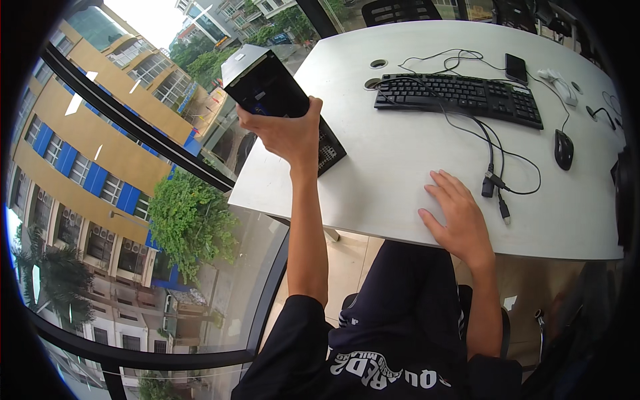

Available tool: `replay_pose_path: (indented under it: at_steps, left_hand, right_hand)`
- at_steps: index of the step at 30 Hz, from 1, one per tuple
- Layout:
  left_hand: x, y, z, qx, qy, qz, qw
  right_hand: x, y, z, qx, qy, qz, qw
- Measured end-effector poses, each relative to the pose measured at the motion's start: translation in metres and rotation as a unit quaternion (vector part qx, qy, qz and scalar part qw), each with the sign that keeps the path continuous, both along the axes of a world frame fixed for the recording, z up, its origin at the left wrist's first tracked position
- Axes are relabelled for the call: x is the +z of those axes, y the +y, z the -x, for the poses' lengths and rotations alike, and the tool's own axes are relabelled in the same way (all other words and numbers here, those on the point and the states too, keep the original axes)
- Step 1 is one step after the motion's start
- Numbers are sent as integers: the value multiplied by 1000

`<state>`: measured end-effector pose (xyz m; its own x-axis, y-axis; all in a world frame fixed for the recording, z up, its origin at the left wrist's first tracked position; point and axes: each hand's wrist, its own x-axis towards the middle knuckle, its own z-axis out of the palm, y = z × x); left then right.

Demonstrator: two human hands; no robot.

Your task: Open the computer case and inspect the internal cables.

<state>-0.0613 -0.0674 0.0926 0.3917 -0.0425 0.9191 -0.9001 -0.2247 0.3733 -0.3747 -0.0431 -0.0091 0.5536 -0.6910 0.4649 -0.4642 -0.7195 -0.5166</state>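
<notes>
A small black desktop computer case (275, 83) with a light grey top stands at the left end of the white table (383, 177). My left hand (288, 133) is closed round its near side, thumb to the right and fingers to the left. Below the wrist, a perforated lower part of the case shows. My right hand (460, 217) rests palm down at the table's near edge, its fingers stretched out and holding nothing. Just beyond its fingertips lie black cable plugs (491, 183), some with metal ends.
Farther back lies a black keyboard (460, 97), with thin cables looping around it. A black phone (515, 69), a white adapter with a cord (563, 90) and a black mouse (564, 149) are on the right. A large window (227, 177) borders the table's left side.
</notes>
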Motion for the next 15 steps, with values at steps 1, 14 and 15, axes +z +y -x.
replay_pose_path:
  at_steps: [1,14,15]
  left_hand:
    - [-1,8,-1,-8,-3,-6,1000]
    - [0,67,-17,-193,48,-20,980]
    - [0,71,-17,-212,58,-21,975]
  right_hand:
    - [-1,0,-1,2,-2,1,1000]
    - [-1,1,1,-13,-5,-8,1000]
    - [-1,1,2,-12,-4,-11,1000]
